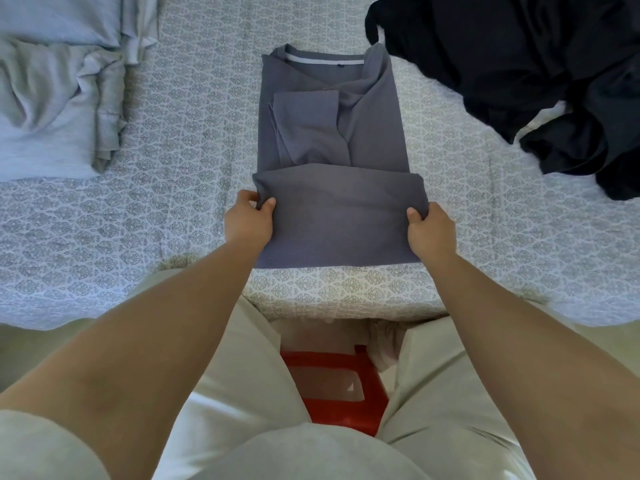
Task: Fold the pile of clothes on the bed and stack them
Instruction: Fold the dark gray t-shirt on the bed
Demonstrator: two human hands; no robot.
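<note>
Grey crinkled shirt [332, 133], hem doubled over; left hand [247, 218], right hand [431, 230] pinch its fold.

A bed covered by a pale sheet printed with rows of small grey leaf-like medallions [180, 161] fills the upper part of the view, running from the left edge to the right. Its near edge curves across the middle. Below that edge, low in the centre, stands a red plastic stool with an open square top [332, 386]. Soft, even daylight falls across the bedding, with no hard shadows.
</note>
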